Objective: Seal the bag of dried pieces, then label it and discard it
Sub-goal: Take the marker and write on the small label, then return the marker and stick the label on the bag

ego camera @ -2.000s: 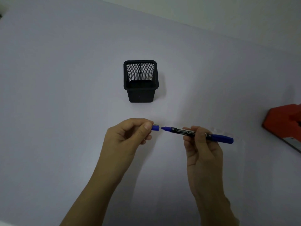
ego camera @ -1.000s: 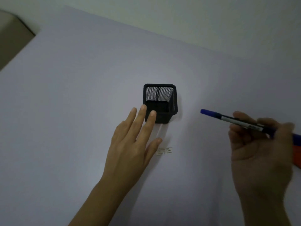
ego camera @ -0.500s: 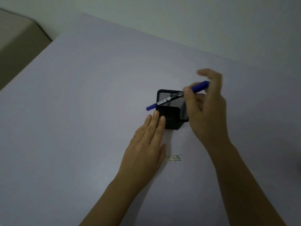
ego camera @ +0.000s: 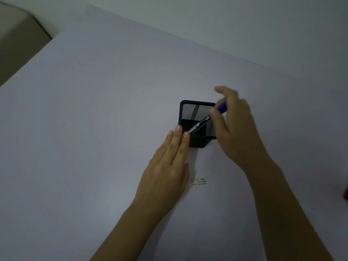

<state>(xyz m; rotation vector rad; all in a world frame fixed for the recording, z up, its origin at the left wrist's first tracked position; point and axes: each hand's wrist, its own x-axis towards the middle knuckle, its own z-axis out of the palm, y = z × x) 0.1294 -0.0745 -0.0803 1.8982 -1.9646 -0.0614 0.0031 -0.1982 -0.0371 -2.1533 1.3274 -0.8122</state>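
Marker (ego camera: 199, 126) slants into mesh holder (ego camera: 197, 142) mid-bench, our right hand (ego camera: 237, 129) pinching its rear; left hand (ego camera: 165, 166), fingers straight and together, braces the holder; we judge the marker light, stiff, slick.

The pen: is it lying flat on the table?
No, the right hand holds the pen tilted, with its lower end inside the black mesh holder.

A small white rectangular paper label (ego camera: 198, 181), its dark handwriting too small to read, lies flat right of centre, in the lower half. A blue-and-black marker pen (ego camera: 199, 125) slants above it, blue end uppermost at upper right, lower part crossing the open top of a black square mesh pen holder (ego camera: 190, 110).
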